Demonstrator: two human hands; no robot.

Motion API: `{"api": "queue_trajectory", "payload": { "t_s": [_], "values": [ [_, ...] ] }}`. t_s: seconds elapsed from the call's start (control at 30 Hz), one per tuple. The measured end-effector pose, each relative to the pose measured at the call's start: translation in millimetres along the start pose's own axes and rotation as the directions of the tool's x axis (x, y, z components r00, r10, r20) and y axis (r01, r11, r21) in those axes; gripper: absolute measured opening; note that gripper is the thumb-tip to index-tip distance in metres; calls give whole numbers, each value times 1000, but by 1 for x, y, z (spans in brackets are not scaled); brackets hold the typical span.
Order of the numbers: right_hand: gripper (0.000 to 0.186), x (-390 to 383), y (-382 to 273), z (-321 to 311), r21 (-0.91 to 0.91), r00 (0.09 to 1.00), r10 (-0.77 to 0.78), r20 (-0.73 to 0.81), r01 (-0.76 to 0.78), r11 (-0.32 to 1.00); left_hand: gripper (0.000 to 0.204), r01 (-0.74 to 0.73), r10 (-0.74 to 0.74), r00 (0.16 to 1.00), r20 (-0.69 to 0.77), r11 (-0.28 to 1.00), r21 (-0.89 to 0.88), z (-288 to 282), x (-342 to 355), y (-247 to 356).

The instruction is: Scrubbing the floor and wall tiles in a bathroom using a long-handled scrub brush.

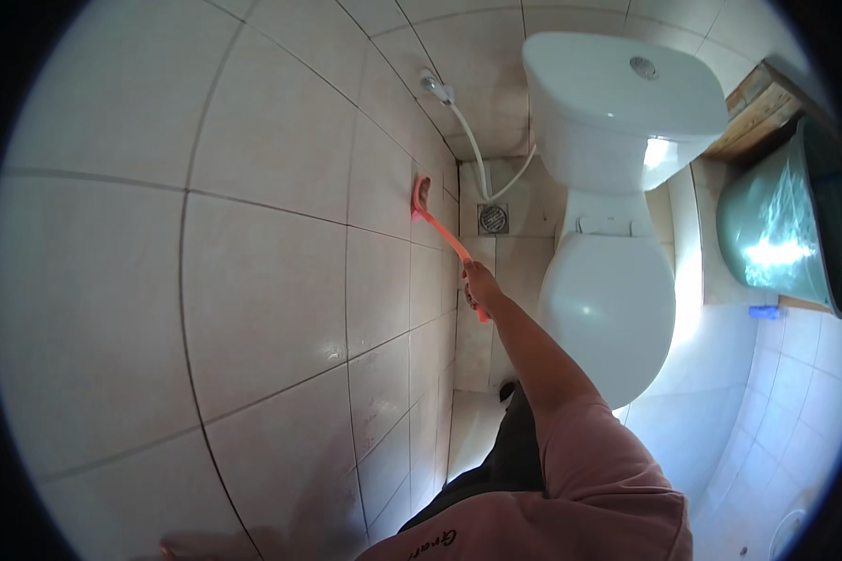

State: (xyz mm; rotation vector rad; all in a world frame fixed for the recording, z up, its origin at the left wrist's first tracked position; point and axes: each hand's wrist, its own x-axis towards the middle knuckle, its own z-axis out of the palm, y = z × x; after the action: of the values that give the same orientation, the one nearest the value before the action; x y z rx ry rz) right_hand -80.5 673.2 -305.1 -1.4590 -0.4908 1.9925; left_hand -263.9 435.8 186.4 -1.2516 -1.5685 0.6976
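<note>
Brush (437, 222): a long-handled pink scrubbing brush, held at the handle's near end, its head pressed against the tiled wall low down, near the corner of the room.
Right hand (480, 287): fingers wrapped tight around the end of the brush handle, arm stretched forward from a pink sleeve (589, 467).
Left hand (166, 550): only a sliver shows at the bottom edge of the picture, against the wall; how far it is open cannot be told, and nothing is seen in it.
Wall (253, 262): large pale glossy tiles with dark grout lines, filling the left half of the view.
Toilet (608, 299): white, lid down, just right of the outstretched arm, with its cistern (617, 103) behind it against the back wall.
Hose (472, 145): a white flexible line running from a wall valve down toward the cistern, beyond the brush head.
Floor drain (492, 219): a square metal grate in the corner, between the brush and the toilet base.
Bucket (776, 234): a green tub at the right, well apart from the hands, with a wooden surface (762, 107) behind it.
</note>
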Motion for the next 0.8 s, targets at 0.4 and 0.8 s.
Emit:
{"api": "queue_trajectory", "payload": {
  "t_s": [0.4,0.8],
  "values": [
    [27,4,70,-48,-404,896,-435,96,434,805,58,101,51,943,328,898,-429,28,-30,-13],
    [36,-70,178,-88,-600,932,-323,163,354,718,57,-122,123,991,57,992,-28,12,76,12]
  ]
}}
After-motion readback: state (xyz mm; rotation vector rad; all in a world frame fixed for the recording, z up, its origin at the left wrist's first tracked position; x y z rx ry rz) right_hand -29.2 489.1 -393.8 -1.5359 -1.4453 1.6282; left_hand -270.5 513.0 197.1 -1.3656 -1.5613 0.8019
